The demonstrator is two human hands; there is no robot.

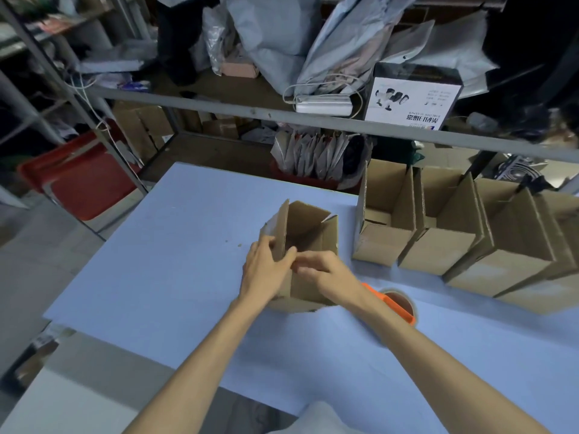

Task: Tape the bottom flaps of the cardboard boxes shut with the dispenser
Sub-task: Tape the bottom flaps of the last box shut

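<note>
A small brown cardboard box (308,233) stands on the pale blue table (188,261) with its flaps up and its inside open to me. My left hand (266,270) grips the box's left near flap, thumb over its edge. My right hand (326,270) has curled fingers that pinch the near flap at the box's front edge, right beside my left thumb. An orange tape dispenser (396,305) with a brown tape roll lies on the table just right of my right wrist, partly hidden by my forearm.
Several open cardboard boxes (438,233) stand in a row along the table's right side. A grey metal shelf rail (282,114) crosses behind the table, loaded with bags and a white printed carton (413,98). A red chair (75,180) stands at the far left.
</note>
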